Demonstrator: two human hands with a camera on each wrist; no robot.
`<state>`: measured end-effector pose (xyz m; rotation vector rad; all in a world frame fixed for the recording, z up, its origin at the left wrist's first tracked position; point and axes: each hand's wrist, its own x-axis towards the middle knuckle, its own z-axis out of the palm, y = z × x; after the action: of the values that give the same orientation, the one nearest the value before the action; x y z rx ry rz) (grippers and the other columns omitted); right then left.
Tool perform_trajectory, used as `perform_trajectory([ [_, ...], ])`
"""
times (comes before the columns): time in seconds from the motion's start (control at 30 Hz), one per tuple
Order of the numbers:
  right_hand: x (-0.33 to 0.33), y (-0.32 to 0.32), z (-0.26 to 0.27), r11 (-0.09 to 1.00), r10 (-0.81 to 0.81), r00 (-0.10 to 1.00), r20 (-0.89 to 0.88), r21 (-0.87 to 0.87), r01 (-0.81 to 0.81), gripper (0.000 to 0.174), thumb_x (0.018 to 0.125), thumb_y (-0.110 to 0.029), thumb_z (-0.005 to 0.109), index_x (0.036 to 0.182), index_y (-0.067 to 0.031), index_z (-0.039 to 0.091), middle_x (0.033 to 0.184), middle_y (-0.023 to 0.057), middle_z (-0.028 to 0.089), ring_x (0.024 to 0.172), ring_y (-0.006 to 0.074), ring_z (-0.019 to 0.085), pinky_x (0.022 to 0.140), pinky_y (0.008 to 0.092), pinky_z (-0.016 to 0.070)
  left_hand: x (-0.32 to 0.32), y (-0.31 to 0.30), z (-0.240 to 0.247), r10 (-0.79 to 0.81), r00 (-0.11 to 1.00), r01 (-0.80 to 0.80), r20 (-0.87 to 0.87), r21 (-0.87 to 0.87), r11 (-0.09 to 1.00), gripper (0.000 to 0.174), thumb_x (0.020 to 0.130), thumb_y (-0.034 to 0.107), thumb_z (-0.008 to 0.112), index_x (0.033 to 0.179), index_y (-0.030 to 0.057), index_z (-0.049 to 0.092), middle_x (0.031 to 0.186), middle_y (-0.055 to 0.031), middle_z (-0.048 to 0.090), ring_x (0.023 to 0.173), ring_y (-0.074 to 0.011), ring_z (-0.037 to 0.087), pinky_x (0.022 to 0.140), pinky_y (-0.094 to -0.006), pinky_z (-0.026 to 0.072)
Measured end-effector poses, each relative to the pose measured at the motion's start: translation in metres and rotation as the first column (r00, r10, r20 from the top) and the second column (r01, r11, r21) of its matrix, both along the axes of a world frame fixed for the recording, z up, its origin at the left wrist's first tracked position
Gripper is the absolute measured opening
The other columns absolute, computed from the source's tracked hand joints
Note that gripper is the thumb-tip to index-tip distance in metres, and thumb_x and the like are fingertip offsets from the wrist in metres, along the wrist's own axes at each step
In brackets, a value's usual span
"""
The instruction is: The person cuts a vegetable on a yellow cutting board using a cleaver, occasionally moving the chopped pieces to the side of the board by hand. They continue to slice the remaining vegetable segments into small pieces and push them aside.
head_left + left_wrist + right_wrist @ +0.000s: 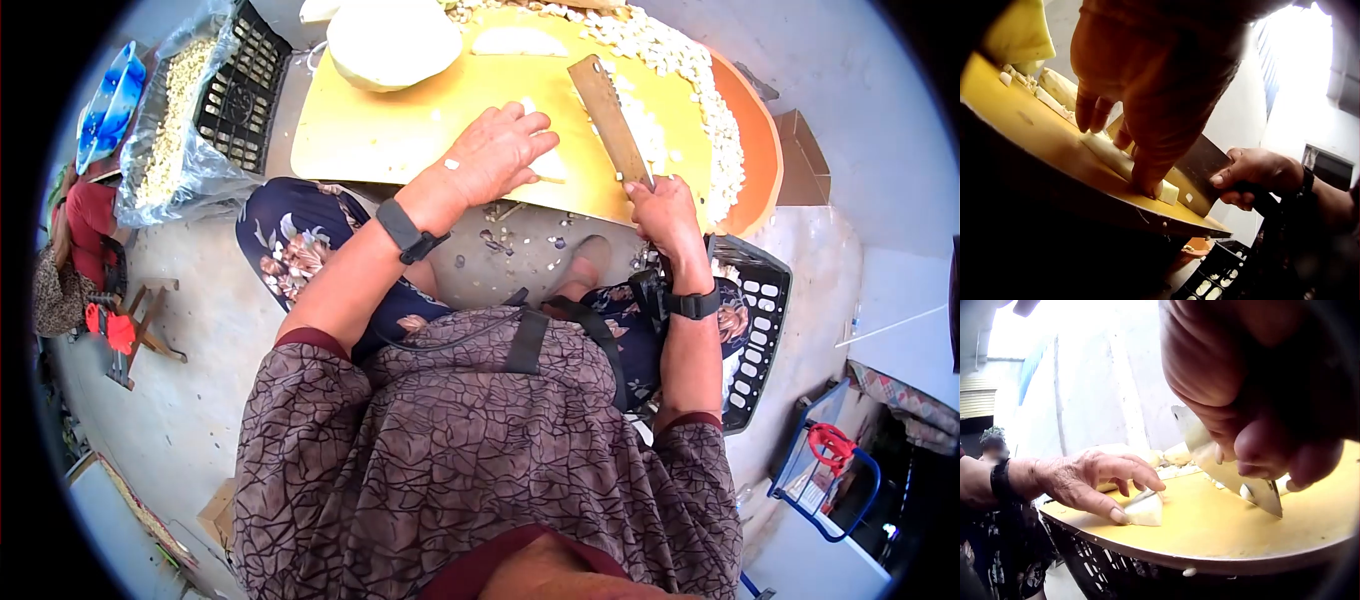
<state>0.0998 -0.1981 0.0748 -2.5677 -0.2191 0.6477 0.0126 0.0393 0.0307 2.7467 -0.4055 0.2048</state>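
Observation:
My left hand [520,150] rests on the yellow cutting board [400,130] and pinches a white vegetable piece [549,166] between thumb and fingers. The right wrist view shows that piece [1145,511] held near the board's front edge. My right hand [657,205] grips the handle of a cleaver [610,118]. Its blade [1229,467] is tilted, with its edge touching the board a short way right of the piece. In the left wrist view the cleaver [1200,175] stands just behind the pale strip [1119,161].
A large white vegetable half [392,40] lies at the board's far side. Several chopped bits [690,80] are heaped along its right rim. Black crates stand at the left [240,85] and right [757,320]. A plastic bag of pieces [170,130] sits left.

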Motion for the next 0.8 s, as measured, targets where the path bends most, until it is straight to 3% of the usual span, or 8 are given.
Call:
perform_trajectory([
  [0.07, -0.002, 0.002, 0.000, 1.000, 0.002, 1.000, 0.001, 0.008, -0.002, 0.037, 0.092, -0.027, 0.064, 0.087, 0.0093, 0.069, 0.059, 0.0192, 0.062, 0.053, 0.0280, 0.063, 0.059, 0.0403, 0.0513, -0.004, 0.000, -0.001, -0.003, 1.000, 0.004, 0.021, -0.032, 0.999, 0.050, 0.075, 0.015, 0.078, 0.122, 0.0079, 0.062, 0.123, -0.0090, 0.060, 0.109, -0.0318, 0.054, 0.098, -0.0413, 0.0453],
  [0.17, 0.006, -0.011, -0.025, 0.986, 0.166, 0.964, 0.209, -0.062, -0.157, 0.035, 0.092, -0.025, 0.063, 0.084, 0.0092, 0.068, 0.055, 0.0175, 0.059, 0.048, 0.0263, 0.060, 0.056, 0.0396, 0.0502, -0.005, 0.006, -0.010, -0.030, 0.996, 0.038, 0.087, -0.089, 0.995, 0.048, 0.076, 0.014, 0.076, 0.121, 0.0069, 0.061, 0.122, -0.0100, 0.060, 0.111, -0.0304, 0.054, 0.097, -0.0415, 0.0463],
  [0.3, -0.009, -0.008, -0.008, 0.993, -0.007, 1.000, -0.006, 0.122, 0.007, 0.035, 0.093, -0.023, 0.062, 0.079, 0.0088, 0.065, 0.053, 0.0154, 0.056, 0.044, 0.0241, 0.057, 0.050, 0.0384, 0.0470, -0.005, 0.008, -0.018, -0.071, 0.985, 0.100, 0.157, -0.184, 0.978, 0.044, 0.078, 0.014, 0.074, 0.118, 0.0052, 0.060, 0.118, -0.0117, 0.059, 0.108, -0.0317, 0.056, 0.095, -0.0413, 0.0472],
  [0.53, -0.033, -0.006, 0.012, 0.983, 0.005, 1.000, 0.021, 0.185, -0.009, 0.032, 0.094, -0.021, 0.061, 0.080, 0.0077, 0.064, 0.050, 0.0102, 0.052, 0.042, 0.0198, 0.053, 0.047, 0.0367, 0.0438, -0.009, -0.010, -0.019, -0.055, 0.998, 0.060, 0.034, -0.189, 0.980, 0.044, 0.077, 0.016, 0.074, 0.117, 0.0074, 0.058, 0.115, -0.0106, 0.057, 0.111, -0.0306, 0.056, 0.095, -0.0421, 0.0458],
  [0.73, -0.038, 0.002, 0.019, 0.986, -0.030, 0.999, -0.023, 0.162, 0.033, 0.028, 0.095, -0.019, 0.062, 0.081, 0.0051, 0.065, 0.050, 0.0046, 0.051, 0.042, 0.0138, 0.049, 0.044, 0.0332, 0.0407, 0.011, 0.022, -0.020, -0.146, 0.966, 0.165, 0.212, -0.073, 0.984, 0.047, 0.078, 0.025, 0.074, 0.121, 0.0119, 0.059, 0.118, -0.0059, 0.058, 0.118, -0.0274, 0.053, 0.100, -0.0442, 0.0375],
  [0.8, -0.041, 0.005, 0.020, 0.980, -0.076, 0.995, -0.067, 0.179, 0.087, 0.027, 0.095, -0.019, 0.062, 0.082, 0.0047, 0.065, 0.051, 0.0028, 0.051, 0.043, 0.0121, 0.048, 0.044, 0.0321, 0.0402, 0.009, 0.018, -0.018, -0.157, 0.983, 0.165, 0.095, -0.094, 0.982, 0.048, 0.078, 0.026, 0.075, 0.121, 0.0124, 0.059, 0.120, -0.0061, 0.058, 0.121, -0.0272, 0.052, 0.101, -0.0432, 0.0373],
])
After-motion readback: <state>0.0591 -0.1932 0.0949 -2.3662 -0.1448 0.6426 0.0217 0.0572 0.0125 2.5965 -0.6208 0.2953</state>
